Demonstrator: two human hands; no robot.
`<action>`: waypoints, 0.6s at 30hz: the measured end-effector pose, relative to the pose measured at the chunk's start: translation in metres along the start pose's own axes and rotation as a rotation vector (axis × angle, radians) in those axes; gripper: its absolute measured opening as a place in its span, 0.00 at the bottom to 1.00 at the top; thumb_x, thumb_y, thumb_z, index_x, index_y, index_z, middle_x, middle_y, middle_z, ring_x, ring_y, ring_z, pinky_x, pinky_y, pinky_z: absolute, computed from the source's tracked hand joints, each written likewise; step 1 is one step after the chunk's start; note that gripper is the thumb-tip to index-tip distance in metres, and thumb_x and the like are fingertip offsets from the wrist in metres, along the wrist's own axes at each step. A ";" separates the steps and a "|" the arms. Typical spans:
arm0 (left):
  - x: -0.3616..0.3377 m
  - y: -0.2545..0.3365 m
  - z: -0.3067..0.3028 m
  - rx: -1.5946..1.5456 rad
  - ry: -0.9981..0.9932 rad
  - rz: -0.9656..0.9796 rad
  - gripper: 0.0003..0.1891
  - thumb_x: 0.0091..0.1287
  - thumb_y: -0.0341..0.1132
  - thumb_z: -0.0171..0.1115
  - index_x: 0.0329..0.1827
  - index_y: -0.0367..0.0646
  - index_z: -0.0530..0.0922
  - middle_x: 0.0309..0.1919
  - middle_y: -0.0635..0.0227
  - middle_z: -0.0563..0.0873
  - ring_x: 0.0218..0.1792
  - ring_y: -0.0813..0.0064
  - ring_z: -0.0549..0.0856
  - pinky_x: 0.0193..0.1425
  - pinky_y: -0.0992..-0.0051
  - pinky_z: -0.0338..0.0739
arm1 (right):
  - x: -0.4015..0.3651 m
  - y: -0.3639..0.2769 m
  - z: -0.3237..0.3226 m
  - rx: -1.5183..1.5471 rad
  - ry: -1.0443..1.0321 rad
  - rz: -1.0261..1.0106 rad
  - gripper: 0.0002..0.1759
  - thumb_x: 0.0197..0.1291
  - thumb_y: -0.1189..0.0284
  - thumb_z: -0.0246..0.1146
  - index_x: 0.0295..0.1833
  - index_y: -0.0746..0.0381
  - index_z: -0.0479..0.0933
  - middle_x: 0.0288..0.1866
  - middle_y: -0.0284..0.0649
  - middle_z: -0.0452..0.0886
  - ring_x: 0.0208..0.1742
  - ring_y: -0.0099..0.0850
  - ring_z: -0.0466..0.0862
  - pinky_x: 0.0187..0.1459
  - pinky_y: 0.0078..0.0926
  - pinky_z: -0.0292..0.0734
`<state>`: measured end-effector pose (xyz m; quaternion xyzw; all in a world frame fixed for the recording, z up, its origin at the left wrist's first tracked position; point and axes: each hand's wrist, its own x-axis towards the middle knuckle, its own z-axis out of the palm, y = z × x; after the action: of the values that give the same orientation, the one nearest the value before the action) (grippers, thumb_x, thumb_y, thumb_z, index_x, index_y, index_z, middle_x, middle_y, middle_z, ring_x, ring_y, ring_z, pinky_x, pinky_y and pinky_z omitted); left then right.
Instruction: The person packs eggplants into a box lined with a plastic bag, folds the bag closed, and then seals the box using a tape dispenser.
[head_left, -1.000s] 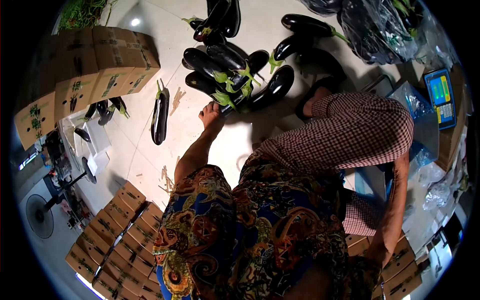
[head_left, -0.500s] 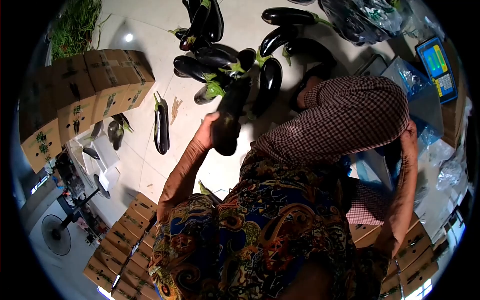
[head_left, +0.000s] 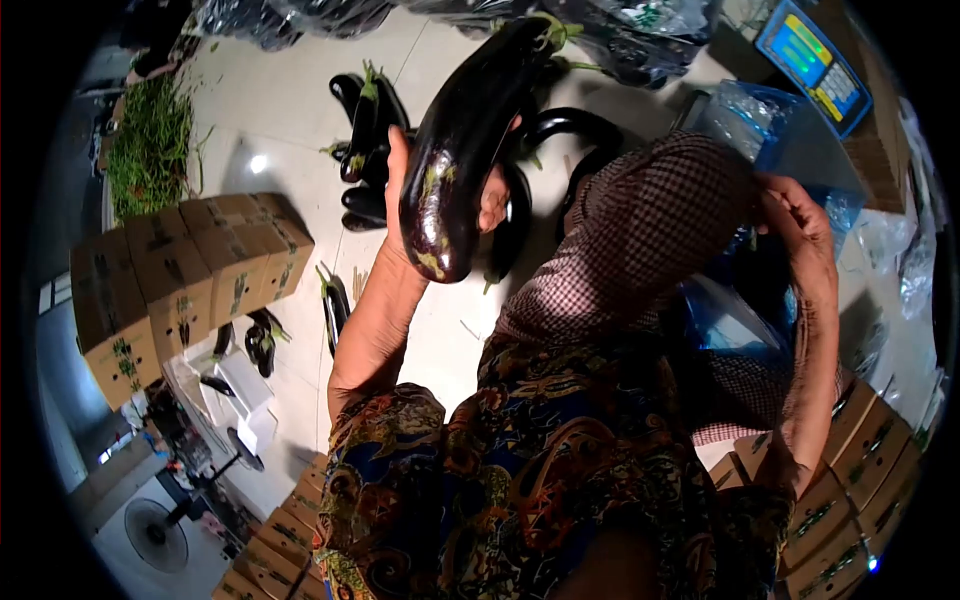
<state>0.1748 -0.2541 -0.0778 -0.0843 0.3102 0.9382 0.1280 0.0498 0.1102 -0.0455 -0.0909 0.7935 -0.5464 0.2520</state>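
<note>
My left hand (head_left: 398, 190) is wrapped round a large, glossy dark eggplant (head_left: 455, 160), its thumb on one side and fingertips showing on the other. The eggplant is raised towards the camera, with its green stem end pointing away to the upper right. Pale scuffed patches mark its near, rounded end. Beside the bent knee (head_left: 690, 190) in checked trousers is my right hand (head_left: 800, 212), its fingers loosely bent and apart, with nothing visible in them. Beneath the raised eggplant, several other eggplants (head_left: 365, 120) lie on the floor, partly hidden by it.
Blue plastic (head_left: 735, 310) lines a container by my right forearm. A scale display (head_left: 815, 65) stands at upper right. Stacked cartons (head_left: 190, 290) are on the left, green chillies (head_left: 150, 145) behind them. Dark plastic bags (head_left: 640, 40) lie at the far edge, and a fan (head_left: 155, 535) stands lower left.
My left hand has lifted the eggplant closer to the camera and turned it, so its stem shows. My right hand has shifted up against the knee. The whole view has tilted.
</note>
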 end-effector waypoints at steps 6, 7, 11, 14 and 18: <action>0.077 0.008 0.081 0.335 0.017 0.007 0.46 0.65 0.73 0.37 0.61 0.34 0.71 0.43 0.48 0.82 0.41 0.61 0.84 0.45 0.62 0.83 | -0.001 -0.023 -0.006 0.250 -0.078 -0.279 0.19 0.71 0.63 0.53 0.61 0.62 0.74 0.59 0.36 0.77 0.61 0.26 0.73 0.62 0.26 0.65; 0.093 0.004 0.110 0.398 -0.053 0.038 0.42 0.67 0.69 0.39 0.62 0.35 0.71 0.45 0.49 0.82 0.43 0.63 0.84 0.46 0.63 0.83 | 0.004 -0.032 -0.005 0.376 -0.042 -0.340 0.22 0.70 0.58 0.54 0.60 0.61 0.74 0.57 0.35 0.78 0.60 0.27 0.74 0.63 0.28 0.65; 0.137 -0.031 0.179 0.931 -0.259 0.187 0.30 0.71 0.53 0.50 0.67 0.38 0.67 0.46 0.56 0.83 0.46 0.66 0.83 0.51 0.67 0.79 | -0.002 -0.126 -0.024 1.028 -0.027 0.039 0.18 0.68 0.63 0.57 0.53 0.66 0.72 0.47 0.47 0.82 0.47 0.38 0.83 0.49 0.33 0.77; 0.164 -0.028 0.190 1.400 -0.585 0.307 0.29 0.72 0.48 0.51 0.71 0.41 0.64 0.38 0.61 0.86 0.38 0.70 0.83 0.47 0.70 0.77 | -0.003 -0.059 -0.053 0.735 -0.035 -0.288 0.22 0.66 0.58 0.59 0.54 0.66 0.72 0.48 0.43 0.81 0.52 0.31 0.80 0.54 0.31 0.75; 0.161 -0.003 0.141 1.080 -0.217 0.077 0.22 0.71 0.41 0.54 0.63 0.38 0.71 0.32 0.67 0.84 0.34 0.77 0.83 0.41 0.79 0.78 | -0.032 -0.007 -0.067 0.430 0.328 0.092 0.32 0.54 0.54 0.69 0.52 0.71 0.73 0.41 0.45 0.81 0.38 0.32 0.84 0.45 0.27 0.81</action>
<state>0.0114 -0.1368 -0.0056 0.1021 0.7353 0.6531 0.1498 0.0432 0.1756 -0.0110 0.0907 0.6926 -0.6978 0.1583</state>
